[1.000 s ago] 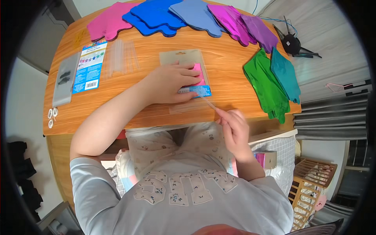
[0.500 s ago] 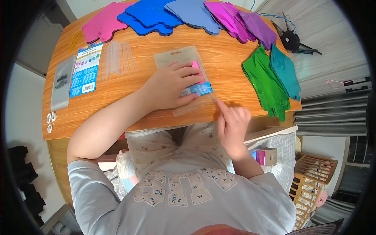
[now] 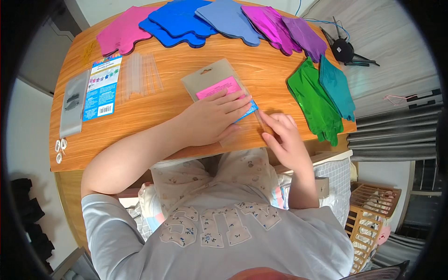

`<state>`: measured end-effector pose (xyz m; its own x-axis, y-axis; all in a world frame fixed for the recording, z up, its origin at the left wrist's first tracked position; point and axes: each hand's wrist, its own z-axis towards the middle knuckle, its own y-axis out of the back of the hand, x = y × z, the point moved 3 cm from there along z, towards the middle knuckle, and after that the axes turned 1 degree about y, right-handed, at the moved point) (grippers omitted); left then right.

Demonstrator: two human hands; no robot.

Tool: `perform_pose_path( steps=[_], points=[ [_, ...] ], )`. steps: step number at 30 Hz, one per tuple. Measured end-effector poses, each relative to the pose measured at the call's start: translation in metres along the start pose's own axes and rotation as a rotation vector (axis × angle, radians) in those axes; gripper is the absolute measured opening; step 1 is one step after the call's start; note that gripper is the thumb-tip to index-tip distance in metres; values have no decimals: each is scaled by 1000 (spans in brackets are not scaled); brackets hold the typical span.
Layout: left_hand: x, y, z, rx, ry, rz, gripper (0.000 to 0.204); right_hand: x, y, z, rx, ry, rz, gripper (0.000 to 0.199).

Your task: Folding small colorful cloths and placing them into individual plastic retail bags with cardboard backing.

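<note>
A clear plastic pouch [image 3: 193,81] with a hang hole lies tilted on the wooden table in front of me. Inside it shows a pink card [image 3: 219,87] with a blue strip at its lower right. My left hand [image 3: 212,114] rests flat across the pouch, fingers stretched out, covering its lower part. At the pouch's lower right edge, my right hand [image 3: 285,137] reaches in with its index finger extended to the clear edge. Its thumb stands apart from that finger, and I see nothing held in it.
Foil balloons line the far edge: pink [image 3: 123,30], blue [image 3: 182,18], violet [image 3: 305,37]. Green [image 3: 315,100] and teal [image 3: 337,88] ones lie at right. Leftward are clear strips [image 3: 140,77], a blue-white card [image 3: 100,88], a clear bag [image 3: 72,105] and white string coils [image 3: 58,145].
My left hand has slid down the pouch, baring more of the pink card. The pouch has turned slightly. My right thumb has spread away from the index finger.
</note>
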<state>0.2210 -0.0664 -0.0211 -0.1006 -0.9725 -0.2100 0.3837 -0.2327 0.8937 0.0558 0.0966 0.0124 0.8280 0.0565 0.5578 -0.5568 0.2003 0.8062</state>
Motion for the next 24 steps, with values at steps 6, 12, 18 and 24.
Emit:
perform_pose_path(
  steps=[6, 12, 18, 24],
  points=[
    [-4, 5, 2, 78, -37, -53, 57, -5, 1, -2, -127, 41, -119, 47],
    [-17, 11, 1, 257, -194, -83, 62, -16, -6, 21, -115, 84, -51, 37],
    [-12, 10, 4, 285, -170, -228, 54, -17, -3, 13, -89, 159, -114, 32],
    [-16, 12, 6, 320, -166, -187, 53, -14, -14, 9, -216, 100, -110, 27]
  ],
)
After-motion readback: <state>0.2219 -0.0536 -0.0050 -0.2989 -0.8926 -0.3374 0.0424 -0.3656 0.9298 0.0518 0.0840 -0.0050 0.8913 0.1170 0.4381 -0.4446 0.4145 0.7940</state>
